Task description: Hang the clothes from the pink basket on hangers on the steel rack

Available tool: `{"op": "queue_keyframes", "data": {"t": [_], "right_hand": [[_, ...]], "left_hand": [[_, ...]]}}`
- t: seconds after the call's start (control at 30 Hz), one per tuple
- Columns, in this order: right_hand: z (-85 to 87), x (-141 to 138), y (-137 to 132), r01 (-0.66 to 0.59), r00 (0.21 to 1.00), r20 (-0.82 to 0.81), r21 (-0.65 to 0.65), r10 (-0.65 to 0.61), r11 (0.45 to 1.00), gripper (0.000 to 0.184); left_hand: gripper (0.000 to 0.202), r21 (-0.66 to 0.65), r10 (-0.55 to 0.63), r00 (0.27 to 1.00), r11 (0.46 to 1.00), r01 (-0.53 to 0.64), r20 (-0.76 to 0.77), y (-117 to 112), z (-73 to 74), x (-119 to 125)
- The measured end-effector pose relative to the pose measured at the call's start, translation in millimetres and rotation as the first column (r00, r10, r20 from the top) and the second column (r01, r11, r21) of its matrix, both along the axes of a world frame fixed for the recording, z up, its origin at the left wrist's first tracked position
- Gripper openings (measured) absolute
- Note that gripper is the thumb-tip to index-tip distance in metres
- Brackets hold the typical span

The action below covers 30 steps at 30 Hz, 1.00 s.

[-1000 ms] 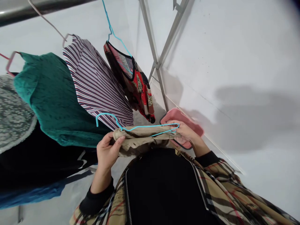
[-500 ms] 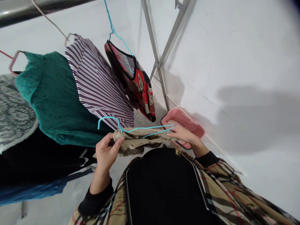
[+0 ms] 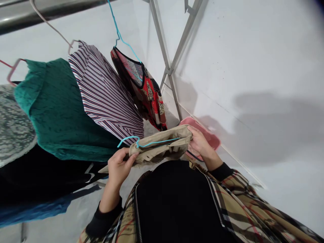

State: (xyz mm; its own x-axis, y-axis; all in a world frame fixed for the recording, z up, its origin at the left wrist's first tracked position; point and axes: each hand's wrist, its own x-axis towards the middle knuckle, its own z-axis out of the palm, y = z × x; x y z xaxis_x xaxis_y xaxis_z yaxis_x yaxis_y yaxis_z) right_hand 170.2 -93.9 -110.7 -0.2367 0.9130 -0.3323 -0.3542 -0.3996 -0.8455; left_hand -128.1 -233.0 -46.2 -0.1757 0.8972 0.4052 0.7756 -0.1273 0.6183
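A beige garment (image 3: 162, 153) is stretched between my two hands in front of my body. Inside its opening runs a light-blue wire hanger (image 3: 157, 142), whose hook sticks out to the left above the cloth. My left hand (image 3: 120, 165) is closed on the garment's left end, thumb on top, close to the base of the hook. At the other end, my right hand (image 3: 198, 143) pinches the cloth, which now covers the hanger's right tip. Some of the right fingers are hidden behind the fabric.
On the left hang a green top (image 3: 58, 108), a striped shirt (image 3: 103, 94) and a red patterned top (image 3: 150, 91) below a metal rail (image 3: 58, 10). Behind my right hand, a pink basket (image 3: 211, 135) stands by the wall. Grey metal legs (image 3: 169, 64) cross in the corner.
My right hand has drawn the beige cloth over the hanger's right end, which was bare before. The hanger's hook and my left hand have shifted slightly right and down.
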Motion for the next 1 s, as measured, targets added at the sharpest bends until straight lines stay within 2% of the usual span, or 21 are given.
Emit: {"op": "queue_keyframes", "data": {"t": [0.07,0.13,0.23,0.27,0.33,0.4,0.47,0.53,0.57,0.63,0.7,0.83,0.93,1.0], "right_hand": [[9.1,3,-3,0.011,1.0,-0.025,-0.035,-0.012,0.999,0.029],[17.3,9,-7,-0.017,1.0,-0.013,-0.036,0.016,0.999,0.031],[22.4,21,-11,-0.168,0.972,0.186,0.111,0.146,0.979,0.034],[22.6,25,-10,-0.183,0.948,0.294,0.194,0.121,0.964,0.033],[23.8,32,-8,-0.124,0.868,0.486,0.406,-0.099,0.905,0.031],[29.8,35,-5,-0.09,0.756,0.548,0.629,-0.359,0.772,0.028],[41.7,32,-4,-0.244,0.691,0.571,0.762,-0.443,0.6,0.03],[55.7,26,-3,-0.491,0.648,0.642,0.764,-0.411,0.42,0.039],[61.9,22,-3,-0.597,0.611,0.693,0.721,-0.384,0.351,0.042],[70.4,18,-1,-0.733,0.536,0.779,0.621,-0.326,0.278,0.036],[73.5,16,1,-0.782,0.502,0.821,0.565,-0.271,0.264,0.033],[73.8,14,-2,-0.785,0.515,0.835,0.55,-0.192,0.284,0.036],[76.5,14,-6,-0.771,0.545,0.824,0.565,-0.155,0.295,0.032],[79.9,20,-4,-0.736,0.576,0.8,0.597,-0.168,0.32,0.031]], "left_hand": [[0.014,-0.022,0.021,0.998,1.0,-0.022,-0.067,1,-6.2,2],[0.014,-0.008,0.081,0.996,0.997,-0.081,-0.045,2,-14.5,5],[0.017,0.033,0.157,0.963,0.985,-0.168,0.221,3,-26.3,9],[0.019,0.037,0.166,0.932,0.982,-0.188,0.323,3,-29.0,10],[0.023,0.027,0.172,0.865,0.978,-0.209,0.471,4,-31.9,11],[0.028,0.015,0.169,0.824,0.978,-0.21,0.541,6,-31.0,10],[0.031,0.012,0.143,0.81,0.983,-0.182,0.568,10,-27.1,9],[0.032,0.022,0.099,0.813,0.99,-0.136,0.574,14,-21.5,8],[0.033,0.029,0.074,0.816,0.993,-0.11,0.573,17,-18.7,9],[0.034,0.035,0.038,0.822,0.997,-0.07,0.568,23,-13.9,12],[0.034,0.024,0.011,0.826,0.999,-0.029,0.563,27,-10.6,17],[0.03,0.003,-0.074,0.845,0.996,0.086,0.53,32,-7.2,32],[0.03,-0.012,-0.183,0.887,0.978,0.207,0.425,37,-4.9,41],[0.029,0.001,-0.233,0.914,0.969,0.246,0.331,42,-4.5,37]]}}
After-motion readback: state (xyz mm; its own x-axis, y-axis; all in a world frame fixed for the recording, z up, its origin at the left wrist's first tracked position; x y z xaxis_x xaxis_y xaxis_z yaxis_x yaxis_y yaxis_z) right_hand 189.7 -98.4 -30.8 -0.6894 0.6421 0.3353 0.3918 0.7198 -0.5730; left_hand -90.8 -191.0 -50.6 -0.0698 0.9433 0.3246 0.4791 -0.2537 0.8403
